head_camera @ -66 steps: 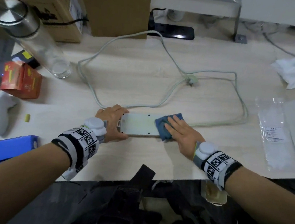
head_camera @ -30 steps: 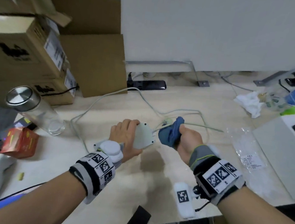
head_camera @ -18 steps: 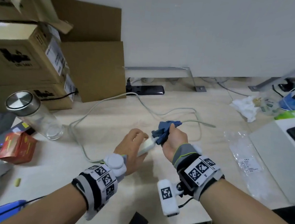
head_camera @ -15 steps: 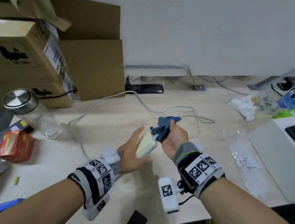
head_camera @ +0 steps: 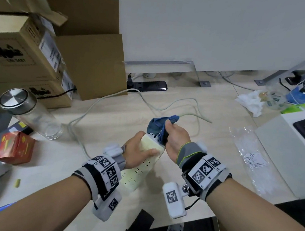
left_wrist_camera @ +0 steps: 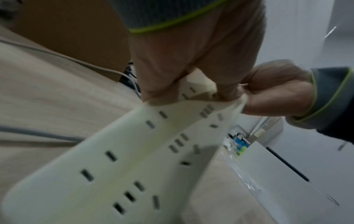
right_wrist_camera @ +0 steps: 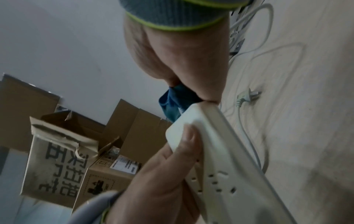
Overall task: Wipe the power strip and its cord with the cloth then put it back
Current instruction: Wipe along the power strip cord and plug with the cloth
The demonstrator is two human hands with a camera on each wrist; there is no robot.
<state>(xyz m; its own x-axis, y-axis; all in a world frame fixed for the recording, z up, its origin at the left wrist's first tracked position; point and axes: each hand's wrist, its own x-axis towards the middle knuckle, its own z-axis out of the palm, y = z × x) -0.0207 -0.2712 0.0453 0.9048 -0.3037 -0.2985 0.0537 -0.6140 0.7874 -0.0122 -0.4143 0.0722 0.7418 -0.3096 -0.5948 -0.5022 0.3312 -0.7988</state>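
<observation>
The cream power strip (head_camera: 145, 157) is lifted off the table and tilted, socket face (left_wrist_camera: 134, 159) toward me. My left hand (head_camera: 141, 148) grips it near its far end, thumb across the top (right_wrist_camera: 184, 145). My right hand (head_camera: 167, 133) holds the bunched blue cloth (head_camera: 157, 124) against that far end, where the cord leaves; the cloth (right_wrist_camera: 172, 106) hides the joint. The pale cord (head_camera: 101, 101) loops over the table behind, and its plug (right_wrist_camera: 247, 97) lies loose on the wood.
A glass bottle with a steel lid (head_camera: 24, 111) and a red box (head_camera: 14, 147) stand at the left, cardboard boxes (head_camera: 24, 54) behind them. A black power strip (head_camera: 147, 85) lies at the back. A plastic bag (head_camera: 251, 157), a white box (head_camera: 292, 149) and tissue (head_camera: 250, 101) are at the right.
The strip lay flat under the wiping cloth; my left hand has since lifted it and turned its socket face up. My right hand now holds the cloth at the cord end.
</observation>
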